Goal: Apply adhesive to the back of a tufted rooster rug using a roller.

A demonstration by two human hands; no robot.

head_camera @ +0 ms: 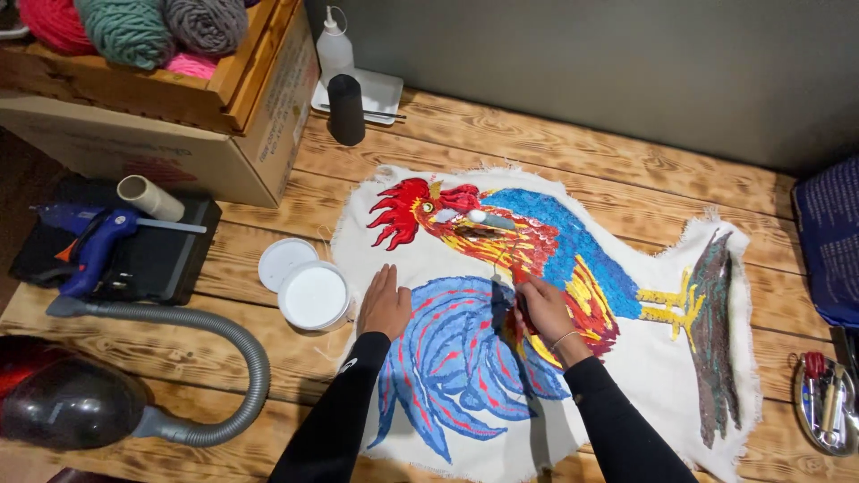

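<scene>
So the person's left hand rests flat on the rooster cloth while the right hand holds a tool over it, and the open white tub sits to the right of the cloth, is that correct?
Not quite: the open white tub sits to the left of the rooster cloth, beside its lid. The head view shows this. The rest holds: the left hand rests flat on the cloth and the right hand holds a tool over it.

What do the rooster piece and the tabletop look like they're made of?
Rooster piece: off-white woven cloth, going by its frayed edges, with what looks like tufted yarn or thick paint in colour. Tabletop: wooden planks, matt, dark scorched-looking grain and seams between the boards.
</scene>
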